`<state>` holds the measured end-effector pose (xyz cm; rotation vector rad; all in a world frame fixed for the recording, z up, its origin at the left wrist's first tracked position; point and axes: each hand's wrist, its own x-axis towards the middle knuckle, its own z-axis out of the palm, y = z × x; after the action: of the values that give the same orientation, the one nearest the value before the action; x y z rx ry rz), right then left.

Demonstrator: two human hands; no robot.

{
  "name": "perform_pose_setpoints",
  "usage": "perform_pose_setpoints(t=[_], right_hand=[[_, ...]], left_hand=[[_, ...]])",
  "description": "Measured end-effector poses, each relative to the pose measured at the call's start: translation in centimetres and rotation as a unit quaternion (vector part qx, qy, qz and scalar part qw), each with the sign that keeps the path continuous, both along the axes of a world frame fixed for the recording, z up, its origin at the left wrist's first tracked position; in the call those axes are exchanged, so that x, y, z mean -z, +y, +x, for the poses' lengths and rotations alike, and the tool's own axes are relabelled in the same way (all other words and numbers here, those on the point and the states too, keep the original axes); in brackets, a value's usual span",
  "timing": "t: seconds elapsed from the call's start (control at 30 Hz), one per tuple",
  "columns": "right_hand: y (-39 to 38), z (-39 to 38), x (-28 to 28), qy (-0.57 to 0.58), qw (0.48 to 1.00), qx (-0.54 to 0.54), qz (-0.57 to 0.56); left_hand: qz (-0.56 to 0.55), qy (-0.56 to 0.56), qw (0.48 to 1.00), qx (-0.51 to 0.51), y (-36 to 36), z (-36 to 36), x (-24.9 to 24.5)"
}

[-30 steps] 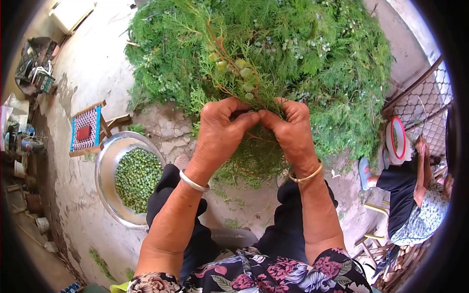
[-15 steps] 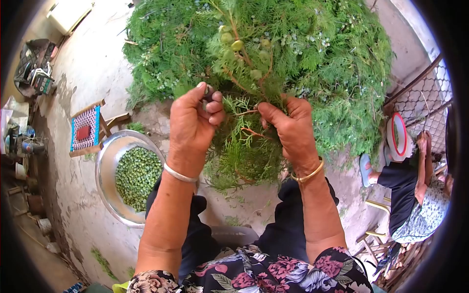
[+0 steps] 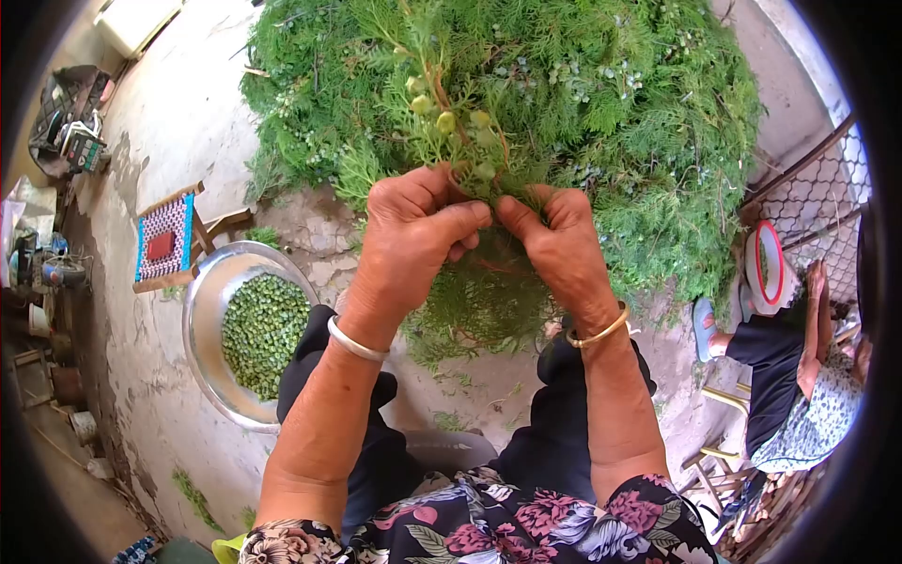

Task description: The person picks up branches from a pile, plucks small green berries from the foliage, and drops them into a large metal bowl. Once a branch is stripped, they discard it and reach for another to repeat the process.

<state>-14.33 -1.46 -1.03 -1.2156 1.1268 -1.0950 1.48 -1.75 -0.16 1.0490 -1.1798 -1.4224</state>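
Note:
A green sprig (image 3: pixel 437 80) with pale round cones rises from between my hands. My right hand (image 3: pixel 554 235) is closed on its stem, thumb against the fingers. My left hand (image 3: pixel 418 235) is pinched beside it at the sprig's base, its thumb and fingertips close to the right thumb; whatever lies between them is too hidden to tell. Beyond my hands spreads a large heap of leafy branches (image 3: pixel 648 160). To the left, a metal basin (image 3: pixel 200 320) holds many small green cones (image 3: pixel 266 329).
A small woven stool (image 3: pixel 166 240) stands behind the basin. At the right, a seated person (image 3: pixel 799 376) has hands near a red-rimmed white basin (image 3: pixel 770 268), beside a wire mesh fence (image 3: pixel 827 207). Tools and pots line the far left.
My left hand has moved right and inward, from apart to close beside my right hand. The sprig has shifted slightly left and lower.

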Motion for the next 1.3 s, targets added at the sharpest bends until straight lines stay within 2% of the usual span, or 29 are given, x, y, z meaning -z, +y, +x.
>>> perform_pose_setpoints(t=[0.03, 0.07, 0.13, 0.17, 0.23, 0.27, 0.33, 0.43, 0.6, 0.7, 0.87, 0.97, 1.0, 1.03, 1.07, 1.2, 1.3], right_hand=[[-0.1, -0.1, 0.4, 0.041, 0.999, 0.0, -0.024], [-0.1, -0.1, 0.6, 0.081, 0.996, 0.001, -0.047], [-0.1, 0.3, 0.7, 0.092, 0.992, 0.014, -0.079], [-0.1, 0.4, 0.7, 0.104, 0.988, 0.027, -0.113], [-0.2, 0.0, 0.9, 0.118, 0.985, 0.033, -0.119], [-0.4, -0.2, 1.1, 0.132, 0.983, 0.038, -0.126], [-0.6, -0.5, 2.0, 0.113, 0.985, 0.038, -0.122], [-0.7, -0.7, 2.0, 0.115, 0.985, 0.034, -0.121], [0.0, 0.0, 0.0, 0.12, 0.987, 0.044, -0.099], [0.0, 0.3, 0.1, 0.052, 0.994, 0.05, -0.078], [-0.4, 0.4, 1.2, 0.162, 0.968, 0.096, -0.165], [-0.2, 0.7, 0.7, 0.209, 0.951, 0.123, -0.19], [-0.2, 0.7, 0.6, 0.209, 0.951, 0.123, -0.19], [-0.3, 0.6, 0.5, 0.201, 0.953, 0.131, -0.186], [-0.3, 0.5, 0.4, 0.193, 0.954, 0.139, -0.182], [-0.7, 0.1, 0.9, 0.19, 0.942, 0.154, -0.232], [-0.6, 0.0, 0.9, 0.203, 0.944, 0.137, -0.222]], left_hand=[[-0.031, -0.061, 0.998, 0.002, 0.1, -0.1, 0.0], [-0.03, -0.061, 0.998, 0.002, 0.1, -0.2, 0.3], [-0.039, -0.13, 0.99, -0.042, 0.1, -0.7, 0.9], [-0.039, -0.131, 0.99, -0.041, 0.1, -0.9, 0.9], [-0.134, -0.156, 0.977, -0.053, 0.0, -1.2, 0.9], [-0.134, -0.156, 0.977, -0.052, -0.1, -1.0, 0.8], [-0.128, -0.221, 0.967, 0.024, -0.4, -0.3, 0.6], [-0.069, -0.213, 0.974, 0.029, 0.0, -0.2, -0.4], [-0.122, -0.218, 0.968, -0.004, 0.1, -0.7, 0.5], [-0.103, -0.191, 0.976, -0.029, 0.3, -1.3, 0.5], [-0.079, -0.178, 0.978, -0.074, 0.3, -1.8, 1.3], [-0.029, -0.21, 0.969, -0.128, 0.0, -1.6, 1.7], [0.059, -0.024, 0.993, -0.103, -0.2, -1.3, 1.2], [0.144, 0.163, 0.973, -0.074, -0.4, -0.9, 0.9], [0.165, 0.228, 0.958, -0.055, -0.6, -0.5, 0.9], [0.13, 0.315, 0.94, 0.002, -0.8, 1.1, 0.1], [0.138, 0.263, 0.955, -0.002, -0.9, 0.9, 0.5]])
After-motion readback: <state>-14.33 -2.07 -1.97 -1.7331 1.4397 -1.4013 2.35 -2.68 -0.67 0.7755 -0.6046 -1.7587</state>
